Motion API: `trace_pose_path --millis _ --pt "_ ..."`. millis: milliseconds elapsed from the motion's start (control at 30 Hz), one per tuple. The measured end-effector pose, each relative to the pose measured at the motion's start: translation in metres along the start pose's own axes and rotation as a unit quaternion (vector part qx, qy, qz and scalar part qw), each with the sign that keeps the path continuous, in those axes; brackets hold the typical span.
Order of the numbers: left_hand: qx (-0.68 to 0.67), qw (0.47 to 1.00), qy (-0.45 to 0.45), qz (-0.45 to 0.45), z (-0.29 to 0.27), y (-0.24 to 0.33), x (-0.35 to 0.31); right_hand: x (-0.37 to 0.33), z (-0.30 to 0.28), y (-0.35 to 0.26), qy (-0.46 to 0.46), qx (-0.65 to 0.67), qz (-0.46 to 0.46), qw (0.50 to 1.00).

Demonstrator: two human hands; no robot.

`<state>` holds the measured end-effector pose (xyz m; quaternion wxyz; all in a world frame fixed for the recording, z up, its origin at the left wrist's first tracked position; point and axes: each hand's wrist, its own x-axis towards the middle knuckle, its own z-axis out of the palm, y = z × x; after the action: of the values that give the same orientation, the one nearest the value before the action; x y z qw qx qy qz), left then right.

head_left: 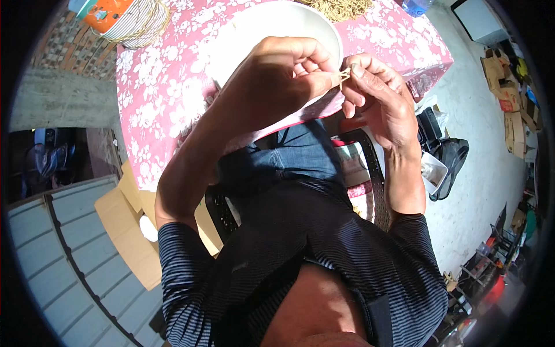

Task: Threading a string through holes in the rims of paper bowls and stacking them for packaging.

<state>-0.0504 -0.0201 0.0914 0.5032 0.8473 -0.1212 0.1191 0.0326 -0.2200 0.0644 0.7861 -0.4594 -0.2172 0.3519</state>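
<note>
A small tan knotted strand (343,76) is pinched between my two hands, above the near edge of a large white basin (243,43). My left hand (289,72) grips it between thumb and fingertips, with the other fingers curled. On the other side, my right hand (378,89) has its thumb and index finger closed on the strand, its lower fingers loosely bent. Both hands are raised over my lap. Whether the strand is cord or straw is too small to tell.
A pink floral cloth covers the table (150,110). Beyond the basin lies a heap of tan strands (341,7); a container wrapped with similar strands (136,26) stands far left. A cardboard box (130,225) is at my left, a white bin (432,172) on the floor to the right.
</note>
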Motion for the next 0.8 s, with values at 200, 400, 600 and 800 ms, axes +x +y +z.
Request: trace_pose_path --millis 200,400,600,800 --pt "-0.100 0.986 0.014 -0.133 0.001 0.012 0.001 0.000 0.000 0.005 -0.003 0.087 0.023 0.996" --pt "-0.109 0.987 0.007 -0.117 0.002 0.022 0.003 -0.002 0.006 0.008 -0.008 0.149 0.042 0.988" --pt "-0.119 0.987 -0.010 -0.108 -0.002 0.019 -0.006 -0.007 0.012 0.015 -0.031 0.152 0.012 0.988" --pt "-0.100 0.988 -0.015 -0.114 -0.007 0.017 -0.012 -0.012 0.024 0.014 0.017 0.194 0.027 0.981"
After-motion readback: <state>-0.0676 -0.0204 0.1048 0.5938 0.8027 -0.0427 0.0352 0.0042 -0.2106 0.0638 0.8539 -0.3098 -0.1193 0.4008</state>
